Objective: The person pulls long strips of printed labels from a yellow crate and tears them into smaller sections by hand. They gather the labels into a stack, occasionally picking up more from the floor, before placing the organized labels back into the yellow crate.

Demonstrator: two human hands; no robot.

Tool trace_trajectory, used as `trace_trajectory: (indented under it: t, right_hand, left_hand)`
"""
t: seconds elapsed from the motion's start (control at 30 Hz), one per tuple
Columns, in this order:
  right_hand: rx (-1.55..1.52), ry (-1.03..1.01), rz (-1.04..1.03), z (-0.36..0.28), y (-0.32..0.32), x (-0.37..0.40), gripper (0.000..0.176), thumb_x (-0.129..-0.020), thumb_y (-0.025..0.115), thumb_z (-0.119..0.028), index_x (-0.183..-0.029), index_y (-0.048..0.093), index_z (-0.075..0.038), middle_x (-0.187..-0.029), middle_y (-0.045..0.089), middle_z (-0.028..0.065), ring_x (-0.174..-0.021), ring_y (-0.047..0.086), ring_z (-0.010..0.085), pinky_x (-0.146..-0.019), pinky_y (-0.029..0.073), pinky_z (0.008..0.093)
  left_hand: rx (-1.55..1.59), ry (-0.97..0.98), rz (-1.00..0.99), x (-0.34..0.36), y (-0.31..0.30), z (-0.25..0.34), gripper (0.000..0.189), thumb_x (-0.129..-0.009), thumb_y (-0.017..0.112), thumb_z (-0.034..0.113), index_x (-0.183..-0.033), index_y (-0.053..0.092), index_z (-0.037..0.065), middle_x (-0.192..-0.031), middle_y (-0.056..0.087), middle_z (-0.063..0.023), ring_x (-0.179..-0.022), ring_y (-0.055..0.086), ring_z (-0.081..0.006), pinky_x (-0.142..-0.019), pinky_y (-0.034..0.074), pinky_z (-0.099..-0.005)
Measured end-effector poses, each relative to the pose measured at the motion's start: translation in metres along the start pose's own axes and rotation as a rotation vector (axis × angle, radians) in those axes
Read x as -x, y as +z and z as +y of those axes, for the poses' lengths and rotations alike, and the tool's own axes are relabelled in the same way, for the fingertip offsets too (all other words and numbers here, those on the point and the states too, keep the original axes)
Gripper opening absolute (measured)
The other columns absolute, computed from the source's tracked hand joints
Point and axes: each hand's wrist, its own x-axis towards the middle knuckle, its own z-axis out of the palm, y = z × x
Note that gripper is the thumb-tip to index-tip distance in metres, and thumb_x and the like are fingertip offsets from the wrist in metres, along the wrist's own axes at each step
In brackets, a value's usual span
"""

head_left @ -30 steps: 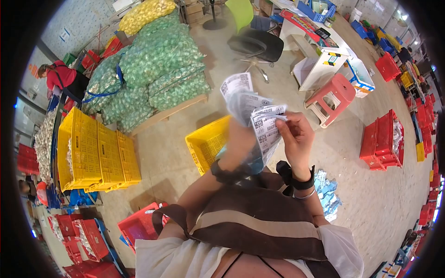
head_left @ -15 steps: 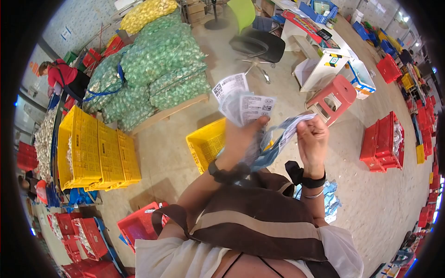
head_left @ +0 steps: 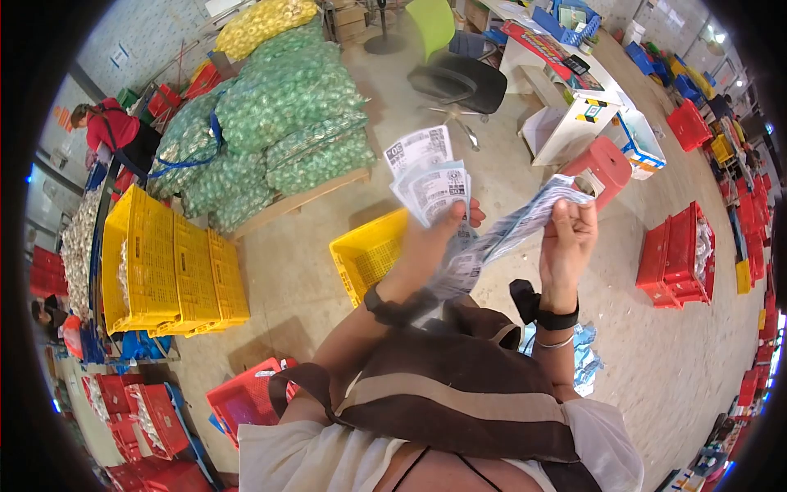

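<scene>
In the head view my left hand is closed on a fanned bunch of printed white labels, its thumb lying over their lower edge. A longer strip of printed labels stretches between my two hands, its lower part blurred. My right hand pinches the upper end of this strip between thumb and fingers. Both hands are raised in front of my dark apron. Below and left of them stands a yellow crate, partly hidden by my left forearm.
Green net sacks are piled on a wooden pallet. Stacked yellow crates stand left, red crates right. A red stool, a desk and an office chair are ahead. A person bends over at far left.
My right hand has moved slightly right and down, drawing the label strip longer and straighter. The fanned labels in my left hand have shifted and closed up somewhat.
</scene>
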Motion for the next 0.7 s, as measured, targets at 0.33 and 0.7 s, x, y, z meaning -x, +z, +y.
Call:
trace_trajectory:
  t: [0.33,0.7]
  right_hand:
    - [0.182,0.128,-0.22,0.014,0.004,0.018,0.013,-0.079,0.052,0.006,-0.09,0.051,-0.001,-0.076,0.058,0.0029,-0.067,0.053,0.0061,-0.06,0.043,0.0183]
    - [0.069,-0.03,0.091,0.002,0.002,-0.002,0.012,-0.08,0.051,0.005,-0.09,0.049,-0.002,-0.076,0.056,-0.0006,-0.067,0.049,0.0041,-0.06,0.039,0.017]
  left_hand:
    - [-0.377,0.115,0.145,-0.008,-0.005,-0.011,0.03,-0.071,0.066,0.014,-0.094,0.053,0.0,-0.077,0.059,-0.0059,-0.07,0.056,-0.013,-0.062,0.045,-0.0264]
    - [-0.113,0.029,0.01,-0.002,0.0,0.01,0.035,-0.076,0.063,0.024,-0.099,0.052,0.0,-0.084,0.059,-0.0075,-0.077,0.056,-0.0143,-0.071,0.045,-0.0269]
